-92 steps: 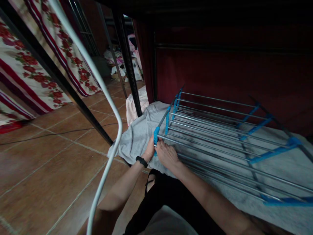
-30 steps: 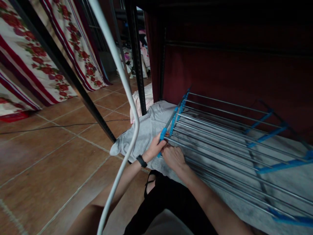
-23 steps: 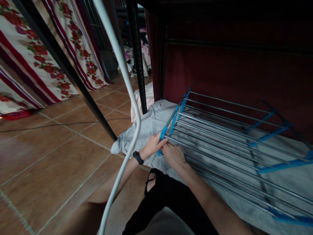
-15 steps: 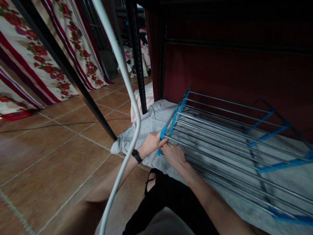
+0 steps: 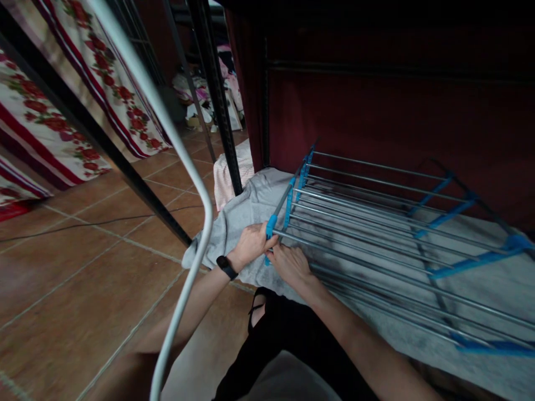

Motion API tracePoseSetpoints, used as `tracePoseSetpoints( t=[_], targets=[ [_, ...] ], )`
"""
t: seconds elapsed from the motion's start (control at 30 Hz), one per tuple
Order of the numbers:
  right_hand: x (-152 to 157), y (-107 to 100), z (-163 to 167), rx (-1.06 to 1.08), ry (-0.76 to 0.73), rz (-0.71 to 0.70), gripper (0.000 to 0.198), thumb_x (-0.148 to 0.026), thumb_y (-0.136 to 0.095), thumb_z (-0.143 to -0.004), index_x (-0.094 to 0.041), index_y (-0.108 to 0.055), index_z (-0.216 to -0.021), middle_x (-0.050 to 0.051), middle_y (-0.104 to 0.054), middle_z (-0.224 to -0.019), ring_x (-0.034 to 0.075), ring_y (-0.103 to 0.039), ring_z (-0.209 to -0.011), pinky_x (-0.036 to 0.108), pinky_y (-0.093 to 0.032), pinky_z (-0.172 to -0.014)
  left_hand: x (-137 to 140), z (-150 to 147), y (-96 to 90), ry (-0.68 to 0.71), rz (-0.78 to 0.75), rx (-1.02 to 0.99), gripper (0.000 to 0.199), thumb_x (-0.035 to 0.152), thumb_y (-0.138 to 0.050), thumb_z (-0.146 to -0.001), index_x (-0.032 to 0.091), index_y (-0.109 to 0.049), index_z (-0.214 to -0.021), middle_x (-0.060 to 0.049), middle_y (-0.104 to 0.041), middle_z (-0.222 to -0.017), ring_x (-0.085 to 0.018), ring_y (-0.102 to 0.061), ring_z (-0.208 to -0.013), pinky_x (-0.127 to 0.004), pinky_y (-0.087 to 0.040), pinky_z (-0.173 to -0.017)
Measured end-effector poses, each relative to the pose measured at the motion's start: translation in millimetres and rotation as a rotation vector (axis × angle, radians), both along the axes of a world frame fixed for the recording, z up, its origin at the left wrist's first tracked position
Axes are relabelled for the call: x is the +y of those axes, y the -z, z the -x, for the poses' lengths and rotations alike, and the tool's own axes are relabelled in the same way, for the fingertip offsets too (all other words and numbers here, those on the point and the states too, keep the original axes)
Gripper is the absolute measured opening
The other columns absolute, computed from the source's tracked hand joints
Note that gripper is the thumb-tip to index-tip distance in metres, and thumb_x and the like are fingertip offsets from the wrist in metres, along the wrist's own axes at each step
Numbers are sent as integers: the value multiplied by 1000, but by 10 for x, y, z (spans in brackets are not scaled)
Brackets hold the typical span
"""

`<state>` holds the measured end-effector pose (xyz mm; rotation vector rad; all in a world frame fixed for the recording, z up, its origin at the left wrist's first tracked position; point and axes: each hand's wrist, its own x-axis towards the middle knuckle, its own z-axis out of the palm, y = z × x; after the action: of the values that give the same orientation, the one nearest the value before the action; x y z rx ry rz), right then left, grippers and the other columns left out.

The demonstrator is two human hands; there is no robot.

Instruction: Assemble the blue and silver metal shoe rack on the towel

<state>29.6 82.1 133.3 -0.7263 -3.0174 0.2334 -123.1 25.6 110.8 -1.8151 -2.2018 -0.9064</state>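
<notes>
A metal drying rack [image 5: 359,250] with blue plastic joints lies low over a grey blanket [image 5: 251,195]. My left hand [image 5: 252,243], with a dark band on its wrist, is closed around the rack's near left corner, by a blue joint. Close against it, my right hand [image 5: 290,263] has its fingers curled at the same corner, just under the front bar. The fingertips of both hands are partly hidden behind the rack and each other.
A white curved tube [image 5: 192,172] crosses the view in front of my left arm. Black metal posts [image 5: 219,100] stand on the tiled floor [image 5: 104,267]. A dark red cloth [image 5: 355,117] hangs behind the rack. A floral curtain [image 5: 100,72] and a thin cable [image 5: 104,221] are at left.
The whole view has shifted slightly, so the rack and hands appear a little further left. Both hands keep their hold on the same corner.
</notes>
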Motion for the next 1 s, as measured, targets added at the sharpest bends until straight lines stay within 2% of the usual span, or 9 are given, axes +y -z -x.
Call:
tracePoseSetpoints(
  t=[0.3, 0.57, 0.83, 0.93, 1.0],
  targets=[
    [21, 20, 8, -3, -10, 15, 40, -42, -32, -105, -18, -62, -116, 11, -74, -110, 23, -72, -94, 33, -52, -79, 14, -22, 107, -43, 10, 53, 35, 47, -41, -96, 18, -60, -102, -9, -69, -77, -24, -67, -72, -34, -49, -69],
    [40, 43, 8, 12, -28, 32, 39, -43, -34, -104, -19, -62, -118, 10, -73, -113, 23, -72, -95, 33, -52, -81, -38, 0, 24, -38, 1, 197, 41, 51, -45, -95, 15, -60, -105, -12, -68, -80, -28, -67, -79, -38, -49, -74],
    [29, 26, 11, -10, -19, 20, 40, -41, -36, -104, -16, -62, -120, 13, -73, -113, 22, -72, -95, 31, -52, -82, -35, 38, 25, -11, -28, 321, 40, 51, -44, -96, 14, -60, -98, -13, -67, -79, -28, -66, -78, -39, -49, -72],
    [34, 13, 12, -17, -32, 34, 39, -40, -36, -104, -16, -63, -119, 13, -73, -112, 23, -72, -96, 31, -52, -83, -33, 43, 17, -2, -26, 251, 38, 50, -47, -95, 15, -60, -93, -12, -66, -78, -28, -65, -79, -39, -50, -74],
    [36, 9, 15, -27, -28, 35, 39, -40, -35, -104, -16, -63, -119, 14, -73, -111, 23, -72, -96, 31, -52, -83, -31, 37, 10, 7, -47, 44, 35, 51, -57, -89, 16, -61, -91, -10, -65, -77, -29, -65, -82, -41, -49, -79]
  ],
)
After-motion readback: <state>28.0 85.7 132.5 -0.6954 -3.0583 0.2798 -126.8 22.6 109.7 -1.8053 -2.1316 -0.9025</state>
